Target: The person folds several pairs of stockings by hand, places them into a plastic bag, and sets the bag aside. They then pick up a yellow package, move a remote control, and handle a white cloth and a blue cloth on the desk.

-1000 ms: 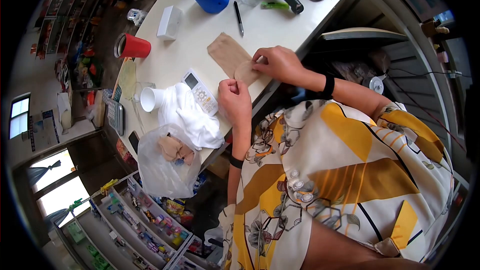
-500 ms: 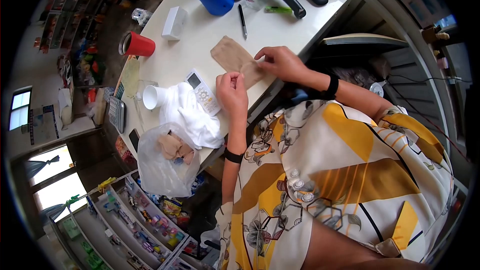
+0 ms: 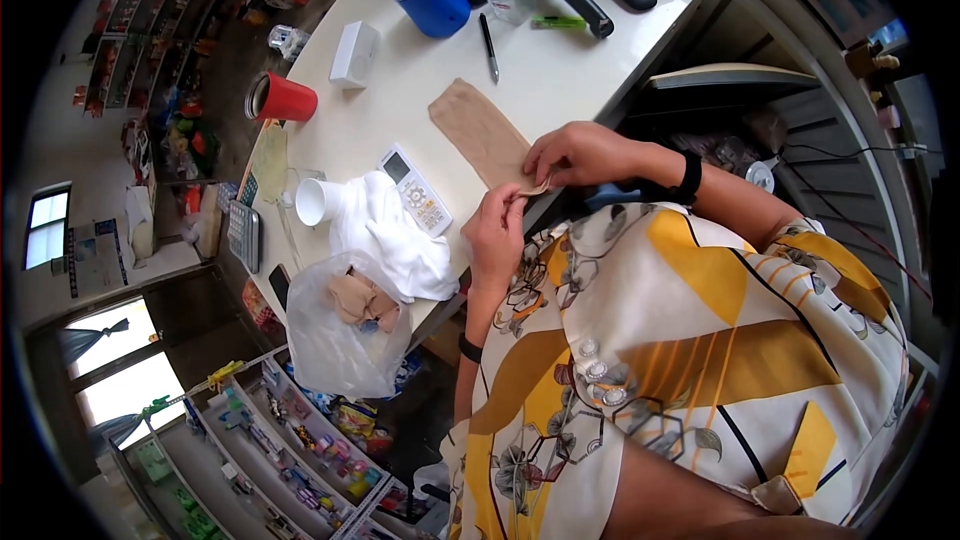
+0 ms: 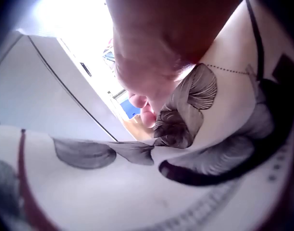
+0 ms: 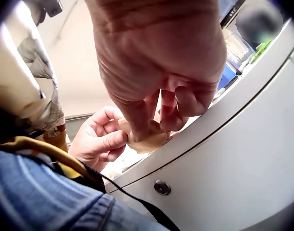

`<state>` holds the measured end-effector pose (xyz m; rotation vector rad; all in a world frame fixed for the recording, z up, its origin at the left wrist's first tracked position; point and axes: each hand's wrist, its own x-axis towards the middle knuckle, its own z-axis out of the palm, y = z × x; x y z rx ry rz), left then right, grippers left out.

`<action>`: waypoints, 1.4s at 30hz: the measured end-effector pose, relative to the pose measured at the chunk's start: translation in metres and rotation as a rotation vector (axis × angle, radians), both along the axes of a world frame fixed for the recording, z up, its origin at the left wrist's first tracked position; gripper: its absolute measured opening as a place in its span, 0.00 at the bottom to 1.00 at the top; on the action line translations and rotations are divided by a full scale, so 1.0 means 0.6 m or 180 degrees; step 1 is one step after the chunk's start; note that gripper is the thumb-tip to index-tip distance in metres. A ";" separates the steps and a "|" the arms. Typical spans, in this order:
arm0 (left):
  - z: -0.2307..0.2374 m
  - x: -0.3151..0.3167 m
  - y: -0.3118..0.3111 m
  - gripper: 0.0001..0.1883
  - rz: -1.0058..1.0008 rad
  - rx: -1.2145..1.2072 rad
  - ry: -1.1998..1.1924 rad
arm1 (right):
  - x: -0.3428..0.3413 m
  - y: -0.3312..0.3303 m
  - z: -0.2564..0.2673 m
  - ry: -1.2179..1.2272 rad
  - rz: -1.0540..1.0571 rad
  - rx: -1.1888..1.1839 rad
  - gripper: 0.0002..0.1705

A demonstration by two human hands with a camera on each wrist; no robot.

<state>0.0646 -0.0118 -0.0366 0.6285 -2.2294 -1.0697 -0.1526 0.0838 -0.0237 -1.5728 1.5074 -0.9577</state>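
Note:
A flat beige nylon sock lies slantwise on the white desk, its near end at the desk's front edge. My left hand pinches that end between thumb and fingers. From the other side my right hand pinches the same end, so the fingertips of both hands nearly meet. In the right wrist view, the sock stretches between the left hand and the right hand's fingers. The left wrist view shows part of the left hand beside the patterned shirt, with the sock mostly hidden.
Left of the sock lie a white remote control, a white cloth and a plastic bag with beige fabric inside. Beyond stand a red cup, a white box, a pen and a blue canister.
The sock's near end was folded over in a rounded flap; now it lies out longer. Both hands have moved from its middle toward the desk edge and pinch its near end together.

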 end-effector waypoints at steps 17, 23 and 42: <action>0.007 -0.036 -0.068 0.12 0.0534 -0.0841 -0.0219 | 0.005 -0.046 0.002 0.0140 -0.1147 -0.0301 0.16; 0.004 -0.012 -0.036 0.08 -0.0036 -0.1214 -0.0522 | 0.015 -0.021 -0.008 0.1029 -0.0492 -0.0792 0.13; 0.006 -0.030 -0.043 0.08 0.0491 -0.0478 -0.0302 | 0.010 -0.017 -0.013 0.0640 -0.1214 -0.0608 0.13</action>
